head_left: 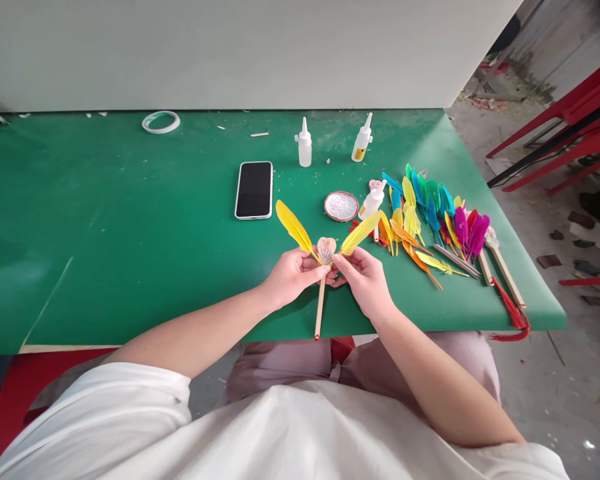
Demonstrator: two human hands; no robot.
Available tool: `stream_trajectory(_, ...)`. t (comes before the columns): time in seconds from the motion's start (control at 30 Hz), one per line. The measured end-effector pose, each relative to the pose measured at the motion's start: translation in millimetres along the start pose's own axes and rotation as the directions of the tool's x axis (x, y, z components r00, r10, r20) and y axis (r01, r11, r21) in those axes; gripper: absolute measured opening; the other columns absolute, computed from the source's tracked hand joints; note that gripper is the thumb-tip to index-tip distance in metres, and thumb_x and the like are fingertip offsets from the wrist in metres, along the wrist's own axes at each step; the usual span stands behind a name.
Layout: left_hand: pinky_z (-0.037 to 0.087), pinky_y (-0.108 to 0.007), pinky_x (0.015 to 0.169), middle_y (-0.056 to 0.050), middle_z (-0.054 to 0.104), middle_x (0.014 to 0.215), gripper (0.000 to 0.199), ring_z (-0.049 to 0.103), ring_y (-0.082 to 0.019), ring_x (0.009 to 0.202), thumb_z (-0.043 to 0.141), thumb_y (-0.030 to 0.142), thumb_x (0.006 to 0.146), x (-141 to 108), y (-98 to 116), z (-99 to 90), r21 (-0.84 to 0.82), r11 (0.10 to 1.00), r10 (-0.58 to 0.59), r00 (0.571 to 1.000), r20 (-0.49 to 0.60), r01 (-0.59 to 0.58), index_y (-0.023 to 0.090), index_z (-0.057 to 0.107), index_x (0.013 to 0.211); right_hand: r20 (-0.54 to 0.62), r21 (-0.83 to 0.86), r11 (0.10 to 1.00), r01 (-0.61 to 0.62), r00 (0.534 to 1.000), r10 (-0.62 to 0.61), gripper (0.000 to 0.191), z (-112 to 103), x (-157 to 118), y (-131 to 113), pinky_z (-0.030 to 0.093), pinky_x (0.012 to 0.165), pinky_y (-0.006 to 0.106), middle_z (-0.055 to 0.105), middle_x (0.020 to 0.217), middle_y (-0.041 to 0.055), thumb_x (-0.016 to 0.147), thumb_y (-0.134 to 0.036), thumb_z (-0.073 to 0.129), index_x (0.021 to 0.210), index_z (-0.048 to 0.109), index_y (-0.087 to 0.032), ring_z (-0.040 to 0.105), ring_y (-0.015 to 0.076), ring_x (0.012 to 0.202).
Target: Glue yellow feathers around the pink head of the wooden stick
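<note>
Between my two hands is a wooden stick (321, 308) with a small rounded, pale patterned head (326, 250), its lower end pointing at me. My left hand (294, 275) is closed, its thumb pressed at the base of the head, where a yellow feather (293, 225) slants up to the left. On the other side my right hand (364, 279) pinches the base of a second yellow feather (361, 233), which leans up to the right. Both quill ends are hidden by my fingers.
Right of my hands lie loose coloured feathers (433, 207), thin sticks (457, 261) and a handle with a red tassel (512, 308). Beyond are glue bottles (305, 143), a round lid with white bits (341, 207), a phone (254, 191) and a tape roll (161, 128). A pale panel (220, 53) borders the green table (130, 227).
</note>
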State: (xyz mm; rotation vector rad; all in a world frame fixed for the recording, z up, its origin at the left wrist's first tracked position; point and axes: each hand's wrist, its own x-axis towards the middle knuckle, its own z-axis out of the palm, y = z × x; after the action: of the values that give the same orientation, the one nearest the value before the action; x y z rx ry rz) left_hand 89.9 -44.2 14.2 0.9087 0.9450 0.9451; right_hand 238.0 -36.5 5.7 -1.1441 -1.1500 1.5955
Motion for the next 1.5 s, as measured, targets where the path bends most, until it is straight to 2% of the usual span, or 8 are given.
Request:
stream_trajectory(0.3, 0.056, -0.031, 0.071, -0.005, 0.068, 0.082, 0.037, 0.066, -0.019, 0.074, 0.072, 0.028, 0.066, -0.8, 0.0, -0.8, 0.012, 1.000, 0.009, 1.000, 0.008, -0.009, 0.010, 0.059, 0.096, -0.039, -0.012, 1.000, -0.008, 0.999, 0.007, 0.032, 3.7, -1.7, -5.1, 0.049, 0.040, 0.019, 0.058, 0.065, -0.0029, 0.069, -0.045, 0.064, 0.080, 0.052, -0.017, 0.059, 0.0098, 0.053)
stream_trajectory(0.7, 0.050, -0.024, 0.063, -0.006, 0.069, 0.080, 0.035, 0.065, -0.018, 0.071, 0.070, 0.031, 0.068, 2.2, 0.7, 0.7, 0.065, 0.998, 0.011, 1.000, -0.023, -0.009, 0.010, 0.059, 0.094, -0.030, 0.017, 1.000, 0.014, 0.999, -0.014, 0.032, 1.5, -0.3, -1.7, 0.046, 0.043, 0.020, 0.055, 0.061, -0.0023, 0.076, -0.049, 0.053, 0.074, 0.052, -0.017, 0.055, 0.0090, 0.052)
stream_trajectory(0.8, 0.048, -0.023, 0.064, -0.006, 0.069, 0.078, 0.031, 0.065, -0.017, 0.075, 0.068, 0.032, 0.070, 4.9, -0.6, -1.3, 0.082, 0.996, 0.039, 0.996, -0.077, -0.032, 0.011, 0.060, 0.092, -0.038, -0.052, 0.998, 0.020, 0.999, -0.022, 0.033, -0.4, 0.0, -0.7, 0.044, 0.041, 0.020, 0.057, 0.064, -0.0013, 0.077, -0.051, 0.052, 0.077, 0.052, -0.017, 0.054, 0.0090, 0.051)
stream_trajectory(0.9, 0.046, -0.023, 0.066, -0.004, 0.068, 0.076, 0.032, 0.064, -0.017, 0.076, 0.068, 0.033, 0.070, 7.2, -0.9, -3.1, 0.089, 0.994, 0.072, 0.985, -0.154, -0.059, 0.012, 0.058, 0.093, -0.070, -0.234, 0.971, 0.052, 0.995, -0.071, 0.033, -1.7, -2.0, 0.9, 0.037, 0.038, 0.018, 0.055, 0.064, -0.0028, 0.073, -0.052, 0.055, 0.079, 0.052, -0.019, 0.047, 0.0071, 0.047)
stream_trajectory(1.0, 0.046, -0.025, 0.072, -0.004, 0.069, 0.078, 0.034, 0.064, -0.018, 0.080, 0.068, 0.033, 0.070, 7.9, -0.9, -4.0, 0.087, 0.993, 0.093, 0.981, -0.171, -0.079, 0.013, 0.056, 0.095, -0.084, -0.483, 0.869, 0.112, 0.981, -0.173, 0.034, -1.1, -8.3, 3.2, 0.035, 0.044, 0.019, 0.052, 0.062, -0.0047, 0.071, -0.052, 0.059, 0.082, 0.052, -0.020, 0.041, 0.0058, 0.046)
stream_trajectory(1.13, 0.045, -0.029, 0.078, -0.007, 0.069, 0.083, 0.035, 0.063, -0.021, 0.090, 0.067, 0.035, 0.071, 6.2, -1.9, -5.1, 0.114, 0.989, 0.108, 0.980, -0.168, -0.089, 0.013, 0.056, 0.095, -0.031, -0.767, 0.628, 0.131, 0.970, -0.240, 0.032, 5.1, -22.4, 7.3, 0.032, 0.049, 0.020, 0.051, 0.055, -0.0042, 0.073, -0.051, 0.056, 0.068, 0.054, -0.020, 0.043, 0.0072, 0.049)
stream_trajectory(1.37, 0.047, -0.026, 0.070, -0.008, 0.068, 0.084, 0.040, 0.063, -0.021, 0.091, 0.063, 0.038, 0.074, -3.8, 3.3, -5.4, 0.195, 0.980, 0.058, 0.991, -0.122, -0.034, 0.013, 0.052, 0.103, 0.071, -0.914, 0.371, 0.165, 0.965, -0.252, 0.032, 19.5, -33.6, 6.5, 0.029, 0.050, 0.021, 0.057, 0.057, -0.0012, 0.084, -0.039, 0.043, 0.062, 0.055, -0.019, 0.049, 0.0082, 0.052)
stream_trajectory(1.5, 0.048, -0.022, 0.054, -0.008, 0.067, 0.080, 0.040, 0.063, -0.017, 0.075, 0.057, 0.047, 0.076, -15.6, 7.0, -16.1, 0.341, 0.938, -0.024, 0.992, -0.126, 0.066, 0.013, 0.057, 0.096, 0.132, -0.966, 0.190, 0.178, 0.964, -0.233, 0.031, 21.1, -26.8, 1.0, 0.026, 0.050, 0.022, 0.062, 0.065, -0.0002, 0.086, -0.037, 0.039, 0.067, 0.057, -0.020, 0.054, 0.0097, 0.057)
